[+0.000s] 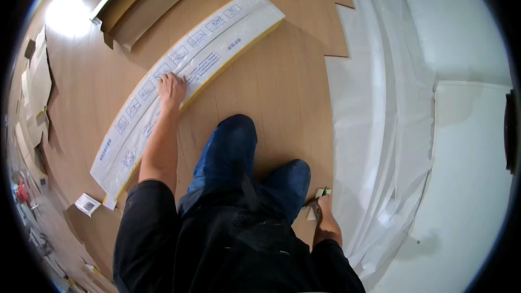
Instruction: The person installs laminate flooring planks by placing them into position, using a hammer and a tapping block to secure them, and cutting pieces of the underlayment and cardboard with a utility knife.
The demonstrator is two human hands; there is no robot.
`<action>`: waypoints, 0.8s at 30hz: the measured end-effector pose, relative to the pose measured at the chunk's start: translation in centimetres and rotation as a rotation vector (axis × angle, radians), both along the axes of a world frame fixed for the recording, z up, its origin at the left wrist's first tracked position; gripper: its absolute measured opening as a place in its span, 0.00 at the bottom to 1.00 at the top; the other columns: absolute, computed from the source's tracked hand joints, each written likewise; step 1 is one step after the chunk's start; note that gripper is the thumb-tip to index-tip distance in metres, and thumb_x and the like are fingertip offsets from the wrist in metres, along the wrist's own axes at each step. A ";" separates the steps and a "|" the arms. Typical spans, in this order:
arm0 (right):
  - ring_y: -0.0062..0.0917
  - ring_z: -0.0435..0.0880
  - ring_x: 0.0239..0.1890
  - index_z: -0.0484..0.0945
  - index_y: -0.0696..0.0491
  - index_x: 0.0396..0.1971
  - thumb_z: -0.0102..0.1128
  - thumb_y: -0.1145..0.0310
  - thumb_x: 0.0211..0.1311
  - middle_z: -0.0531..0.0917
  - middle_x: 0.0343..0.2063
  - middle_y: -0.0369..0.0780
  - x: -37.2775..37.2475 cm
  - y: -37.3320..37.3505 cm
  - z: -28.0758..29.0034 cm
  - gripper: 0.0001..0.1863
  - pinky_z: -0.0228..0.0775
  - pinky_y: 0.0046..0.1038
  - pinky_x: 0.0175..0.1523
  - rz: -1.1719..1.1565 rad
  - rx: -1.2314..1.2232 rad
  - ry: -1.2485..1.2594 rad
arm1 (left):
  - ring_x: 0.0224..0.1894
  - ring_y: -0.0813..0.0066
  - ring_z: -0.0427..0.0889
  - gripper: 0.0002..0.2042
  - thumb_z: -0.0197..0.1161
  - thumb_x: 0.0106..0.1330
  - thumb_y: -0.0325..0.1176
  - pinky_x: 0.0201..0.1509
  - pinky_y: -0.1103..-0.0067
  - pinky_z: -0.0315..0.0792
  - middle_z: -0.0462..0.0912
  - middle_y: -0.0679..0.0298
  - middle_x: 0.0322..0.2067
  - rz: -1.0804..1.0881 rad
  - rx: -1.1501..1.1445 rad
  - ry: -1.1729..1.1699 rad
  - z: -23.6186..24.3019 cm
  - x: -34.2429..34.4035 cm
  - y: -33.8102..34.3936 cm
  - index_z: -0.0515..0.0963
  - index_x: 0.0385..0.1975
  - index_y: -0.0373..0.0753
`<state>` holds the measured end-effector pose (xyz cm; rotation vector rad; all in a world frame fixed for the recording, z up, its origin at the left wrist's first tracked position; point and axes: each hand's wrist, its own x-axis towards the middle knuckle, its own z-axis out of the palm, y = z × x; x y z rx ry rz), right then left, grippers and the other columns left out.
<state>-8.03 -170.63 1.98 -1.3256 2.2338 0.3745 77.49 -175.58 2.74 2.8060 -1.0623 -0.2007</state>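
I am kneeling on wood-look floor planks (282, 87). My left hand (171, 89) rests on a long white wrapped package (228, 32) with yellow edges and blue printed pictures, its fingers bent and a little apart on top. The package lies diagonally in front of me, to the left of my knees. My right hand (325, 209) is down at the lower right, beside my right leg, closed round a small item with a bit of green showing; what it is I cannot make out. Small pale pieces (311, 215) lie under that hand.
Opened cardboard packaging (146, 5) lies at the top left, torn cardboard sheets (35, 92) along the left, with red and grey items (21, 192) at the edge. A small packet (87, 204) is near the package's end. White underlay (363, 130) runs along the right beside a white wall (461, 211).
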 end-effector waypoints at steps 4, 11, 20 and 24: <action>0.51 0.79 0.61 0.71 0.63 0.60 0.53 0.71 0.70 0.78 0.59 0.59 11.3 -2.8 0.8 0.21 0.74 0.45 0.62 -0.272 0.301 -0.142 | 0.44 0.44 0.84 0.28 0.53 0.75 0.55 0.57 0.59 0.75 0.85 0.43 0.35 0.153 0.045 0.206 4.2 6.0 3.4 0.83 0.34 0.30; 0.50 0.79 0.62 0.71 0.61 0.65 0.57 0.73 0.67 0.78 0.60 0.56 11.7 -14.1 -6.9 0.27 0.71 0.44 0.65 0.052 -0.068 -0.098 | 0.62 0.48 0.75 0.30 0.52 0.76 0.57 0.66 0.61 0.70 0.76 0.45 0.59 -0.484 0.238 0.451 11.1 -13.5 0.6 0.74 0.58 0.31; 0.39 0.81 0.59 0.68 0.62 0.68 0.61 0.62 0.73 0.79 0.59 0.53 33.7 -30.2 -5.9 0.30 0.72 0.40 0.63 -0.197 -0.253 -0.749 | 0.82 0.46 0.37 0.34 0.38 0.80 0.58 0.82 0.54 0.32 0.43 0.53 0.81 -0.282 0.057 0.795 -6.1 -20.9 4.0 0.47 0.81 0.51; 0.43 0.76 0.66 0.68 0.60 0.66 0.61 0.58 0.74 0.77 0.63 0.52 41.5 -34.0 -2.4 0.29 0.68 0.40 0.68 0.288 -0.563 -0.767 | 0.82 0.47 0.37 0.30 0.37 0.79 0.58 0.81 0.49 0.36 0.39 0.58 0.82 -0.225 0.285 0.704 -9.8 -21.5 3.7 0.56 0.79 0.61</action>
